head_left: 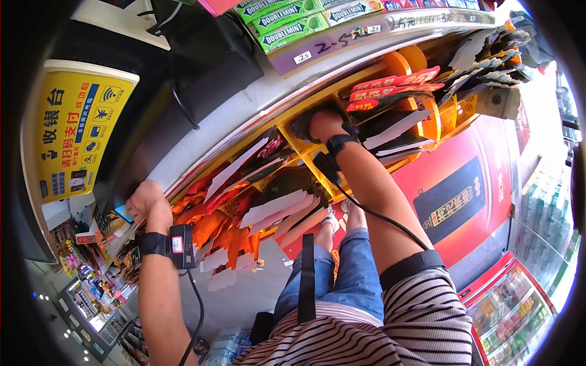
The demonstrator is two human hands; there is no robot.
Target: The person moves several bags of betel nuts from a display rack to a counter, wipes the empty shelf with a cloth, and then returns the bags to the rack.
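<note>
At the left end of the counter, my left hand point(146, 202) is closed, with its fingers curled beside a small blue-edged thing point(124, 213); whether it grips that is unclear. My right hand point(326, 125) reaches down into a compartment of the yellow rack point(295, 139). Its fingers are lost against something dark in there. Red-and-white packets point(397, 86) stand in the rack right of this hand. Between my two hands, more packets point(274, 206) and orange ones point(210, 227) fill the rack. Both wrists wear black straps with small cabled devices.
Green gum boxes point(287, 24) line a shelf above the rack. A yellow payment sign point(82, 134) with Chinese writing stands at the left. Below the rack is a red panel point(455, 195). A glass-fronted cooler point(510, 308) stands lower right, and stocked shelves lie lower left.
</note>
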